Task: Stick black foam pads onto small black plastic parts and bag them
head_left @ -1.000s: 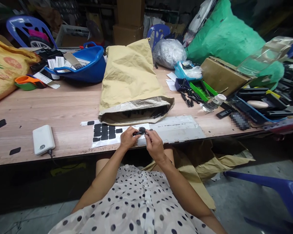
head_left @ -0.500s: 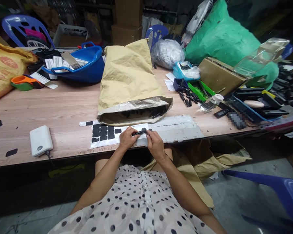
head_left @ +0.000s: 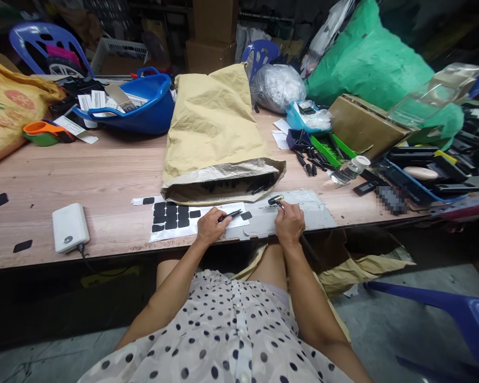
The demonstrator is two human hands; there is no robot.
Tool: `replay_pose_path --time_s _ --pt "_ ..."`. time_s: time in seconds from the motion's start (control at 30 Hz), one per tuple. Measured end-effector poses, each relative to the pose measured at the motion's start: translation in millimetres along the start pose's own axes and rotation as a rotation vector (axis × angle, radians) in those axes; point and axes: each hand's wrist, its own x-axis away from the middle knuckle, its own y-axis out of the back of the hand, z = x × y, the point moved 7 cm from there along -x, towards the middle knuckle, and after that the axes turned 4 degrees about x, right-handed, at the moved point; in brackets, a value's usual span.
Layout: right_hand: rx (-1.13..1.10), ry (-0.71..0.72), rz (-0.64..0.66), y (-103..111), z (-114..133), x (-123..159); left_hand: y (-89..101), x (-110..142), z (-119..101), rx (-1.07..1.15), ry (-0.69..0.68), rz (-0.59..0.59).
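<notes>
My left hand [head_left: 211, 226] pinches a slim black pointed part [head_left: 232, 215] whose near end is hidden in the fingers. It is held over a white sheet [head_left: 191, 230] bearing rows of black rounded stickers [head_left: 171, 215]. To the right, my right hand [head_left: 289, 222] is closed round a small hammer [head_left: 276, 200]; its dark head, with a yellow-green patch, shows above the fist. Below that hand lies a grey flat board [head_left: 315, 210]. Just behind both hands, the open mouth of a tan paper sack [head_left: 211, 127] shows dark pieces inside.
On the left stand a white power bank [head_left: 70, 229] with a cable and a blue basin [head_left: 143, 114] of papers. At right are a clear bottle [head_left: 349, 170], a green tray [head_left: 331, 149], black parts and a cardboard box [head_left: 367, 125]. The table's front edge runs close below my hands.
My right hand has left the black part, moved right and taken hold of a small hammer. My left hand still holds the black part, which now points to the right.
</notes>
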Motion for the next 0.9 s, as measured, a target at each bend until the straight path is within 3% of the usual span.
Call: replay_pose_path --time_s 0.27,0.63,0.73,0.83,0.9 --pt "0.103 -0.067 0.017 -21 -12 -11 3.5 1 0 -0.006 0.006 0.045" --pt "0.136 -0.052 0.016 -22 -6 -9 9.6 4 -6 0.022 -0.074 0.025" --pt "0.120 -0.062 0.027 -22 -5 -10 6.0 26 -16 0.040 -0.208 0.078" --pt "0.107 -0.064 0.040 -24 -4 -9 -13.0 66 -21 0.029 -0.363 0.253" --pt "0.112 -0.067 0.038 -25 -5 -9 -29.9 91 -13 -0.017 -0.382 0.385"
